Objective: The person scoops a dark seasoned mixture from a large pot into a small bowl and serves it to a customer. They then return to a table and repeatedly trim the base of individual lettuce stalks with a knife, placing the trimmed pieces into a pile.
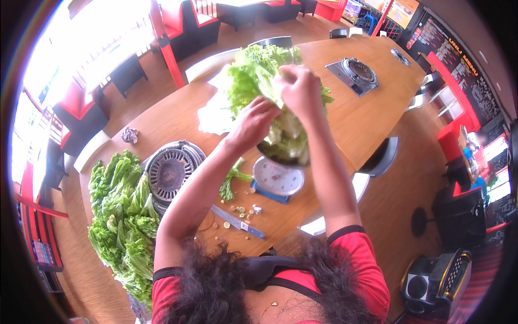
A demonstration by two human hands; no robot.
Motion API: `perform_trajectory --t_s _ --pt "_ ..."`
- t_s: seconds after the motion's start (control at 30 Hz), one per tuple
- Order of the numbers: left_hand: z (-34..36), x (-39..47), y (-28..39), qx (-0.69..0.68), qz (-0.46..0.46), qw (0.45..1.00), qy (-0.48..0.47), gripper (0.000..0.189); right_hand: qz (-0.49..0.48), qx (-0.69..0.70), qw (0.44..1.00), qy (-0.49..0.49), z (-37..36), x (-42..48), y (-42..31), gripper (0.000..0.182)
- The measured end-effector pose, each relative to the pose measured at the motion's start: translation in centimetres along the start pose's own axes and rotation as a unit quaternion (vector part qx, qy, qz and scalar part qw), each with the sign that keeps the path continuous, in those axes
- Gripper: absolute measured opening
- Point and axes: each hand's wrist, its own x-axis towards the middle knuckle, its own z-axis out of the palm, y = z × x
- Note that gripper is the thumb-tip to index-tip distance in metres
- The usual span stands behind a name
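Observation:
Both my hands are raised over the wooden table (pixel 178 109). My left hand (pixel 253 121) and my right hand (pixel 299 87) grip pale green lettuce leaves (pixel 247 83) between them, with some motion blur. Below them, more lettuce (pixel 287 139) fills a dark-rimmed container on a dial kitchen scale (pixel 278 176) with a blue base. The container is mostly hidden by leaves. Left of the scale lies a loose lettuce piece (pixel 230 182). Nearer me rests a kitchen knife (pixel 238 222) with a blue-grey handle, among small cut stem ends (pixel 226 225).
A large heap of leaf lettuce (pixel 125 227) covers the table's left end, beside a round built-in grill burner (pixel 170 172). Crumpled paper (pixel 130 135) lies behind. A second burner (pixel 358 73) sits farther right. Chairs (pixel 380 158) stand around the table.

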Motion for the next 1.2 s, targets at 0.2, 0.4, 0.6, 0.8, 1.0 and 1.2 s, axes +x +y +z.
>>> perform_trajectory --t_s 0.2,0.4,0.6,0.8,1.0,1.2 --pt "-0.4 -0.9 1.1 0.002 -0.046 0.997 0.066 0.025 -0.06 -0.083 0.99 0.095 0.0 -0.6 -1.1 0.032" --pt "-1.1 -0.8 2.1 -0.004 -0.104 0.993 0.053 0.031 -0.045 -0.091 0.99 0.097 -0.9 -0.6 -0.8 0.028" --pt "-2.9 -1.5 3.1 -0.001 -0.128 0.99 0.056 0.032 -0.081 -0.04 0.986 0.139 -2.6 -1.8 -0.3 0.023" --pt "-9.1 -17.1 6.9 -0.044 -0.266 0.963 -0.021 0.022 -0.086 0.238 0.952 0.17 0.0 -15.7 -1.9 0.013" --pt "-14.2 -35.6 16.9 0.065 -0.496 0.859 -0.107 0.021 0.084 -0.026 0.863 -0.497 8.1 -38.4 1.1 0.045" --pt "-26.6 -46.3 24.6 0.248 -0.692 0.609 0.298 0.024 0.052 -0.16 0.869 -0.466 10.5 -45.0 4.2 0.056"
